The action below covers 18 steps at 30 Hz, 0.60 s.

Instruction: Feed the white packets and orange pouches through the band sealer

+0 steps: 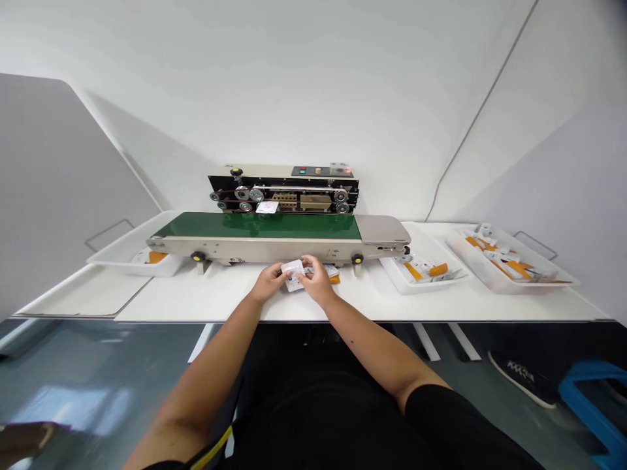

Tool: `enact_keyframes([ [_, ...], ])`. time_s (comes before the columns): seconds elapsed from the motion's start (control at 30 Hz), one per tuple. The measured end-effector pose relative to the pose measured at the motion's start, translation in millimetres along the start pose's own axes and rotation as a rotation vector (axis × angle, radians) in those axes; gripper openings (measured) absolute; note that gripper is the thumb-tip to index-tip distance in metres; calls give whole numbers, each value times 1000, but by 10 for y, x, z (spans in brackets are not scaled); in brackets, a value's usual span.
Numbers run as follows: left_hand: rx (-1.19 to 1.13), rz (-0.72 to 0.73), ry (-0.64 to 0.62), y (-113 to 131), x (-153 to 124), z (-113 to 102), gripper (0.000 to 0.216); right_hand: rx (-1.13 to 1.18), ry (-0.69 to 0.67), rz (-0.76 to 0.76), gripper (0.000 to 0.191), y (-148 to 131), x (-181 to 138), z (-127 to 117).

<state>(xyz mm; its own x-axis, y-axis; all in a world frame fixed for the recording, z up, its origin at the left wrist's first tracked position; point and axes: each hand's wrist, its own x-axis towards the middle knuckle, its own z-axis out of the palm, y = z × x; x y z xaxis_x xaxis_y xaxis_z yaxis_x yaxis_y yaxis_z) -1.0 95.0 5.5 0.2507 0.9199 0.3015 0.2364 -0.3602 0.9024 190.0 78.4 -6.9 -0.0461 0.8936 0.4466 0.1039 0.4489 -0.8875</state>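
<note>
Between my two hands, just in front of the conveyor sealing machine (pixel 284 248), is a small white packet (pixel 292 267) with print on it. My left hand (pixel 268 283) pinches its left side, and my right hand (pixel 317 281) grips the right side. Partly hidden behind my right hand, an orange-and-white packet (pixel 335 279) lies on the white table (pixel 215 294). Another white packet (pixel 267 207) sits at the machine's rollers, above the green belt (pixel 220 225).
A white tray (pixel 169 266) with packets stands at the left. Two more trays, a smaller one (pixel 402 285) and a larger one (pixel 490 287), hold orange and white packets at the right. A blue stool (pixel 582 372) and a shoe (pixel 522 378) show below on the right.
</note>
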Motion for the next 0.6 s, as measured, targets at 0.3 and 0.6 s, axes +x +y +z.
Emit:
enact_keyframes([
  [0.3,-263,18,-9,32,-8,-17,49,-81,-82,31,35,37,14,-37],
  [0.6,-227,-98,-19,58,-11,5,42,-48,11,148,29,56,8,-56],
])
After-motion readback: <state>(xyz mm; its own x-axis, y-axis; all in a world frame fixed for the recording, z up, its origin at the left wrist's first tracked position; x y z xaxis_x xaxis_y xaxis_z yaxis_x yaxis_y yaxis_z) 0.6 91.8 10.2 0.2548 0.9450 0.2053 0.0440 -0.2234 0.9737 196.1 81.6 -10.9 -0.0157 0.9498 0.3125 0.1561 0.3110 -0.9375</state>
